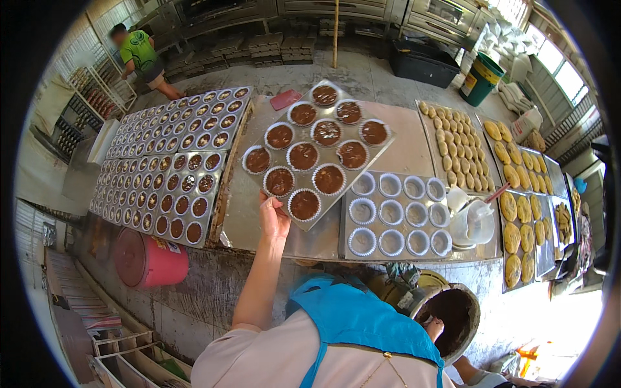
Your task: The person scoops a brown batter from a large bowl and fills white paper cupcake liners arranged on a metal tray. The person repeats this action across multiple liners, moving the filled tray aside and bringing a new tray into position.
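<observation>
My left hand (275,220) grips the filled tray (303,134) by its near-left edge, over the tabletop (394,118). My right hand (436,328) is at the bucket's (475,315) mouth; grip cannot be determined.

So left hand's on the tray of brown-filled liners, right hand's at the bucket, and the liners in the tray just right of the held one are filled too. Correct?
Not the last part: the head view shows the liners in that right-hand tray empty. Left hand on the brown-filled tray, right hand at the bucket: both stand.
</observation>
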The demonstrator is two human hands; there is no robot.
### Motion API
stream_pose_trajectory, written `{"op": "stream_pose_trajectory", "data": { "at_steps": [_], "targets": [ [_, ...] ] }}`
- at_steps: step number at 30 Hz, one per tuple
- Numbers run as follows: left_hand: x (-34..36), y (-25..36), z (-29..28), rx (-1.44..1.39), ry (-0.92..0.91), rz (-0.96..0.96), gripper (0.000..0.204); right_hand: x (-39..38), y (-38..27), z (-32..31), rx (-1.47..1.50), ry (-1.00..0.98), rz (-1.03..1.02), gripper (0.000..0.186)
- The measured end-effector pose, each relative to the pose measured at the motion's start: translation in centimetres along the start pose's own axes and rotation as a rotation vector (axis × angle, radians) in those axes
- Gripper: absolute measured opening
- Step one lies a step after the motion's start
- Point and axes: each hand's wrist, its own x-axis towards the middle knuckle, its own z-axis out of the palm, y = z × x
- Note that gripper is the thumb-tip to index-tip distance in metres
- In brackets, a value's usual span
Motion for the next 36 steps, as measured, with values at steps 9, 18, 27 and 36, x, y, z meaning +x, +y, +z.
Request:
{"op": "stream_pose_trajectory", "data": {
  "at_steps": [9,18,27,36],
  "targets": [
    [10.0,-0.2,-6.2,-0.033,0.172,0.262,0.043,2.5,0.6,1.9,0.052,0.041,0.071,0.028],
    [15.3,-1.2,-7.2,-0.061,0.276,0.309,0.045,0.2,5.1,4.1,0.060,0.096,0.237,0.032],
    [16.5,-1.2,-8.7,-0.193,0.207,0.185,0.041,-3.0,1.3,3.2,0.161,0.092,0.383,0.033],
    [20.6,-4.2,-9.8,-0.136,0.443,0.225,0.026,-3.6,1.2,4.3,0.316,0.114,0.363,0.031]
  ]
}}
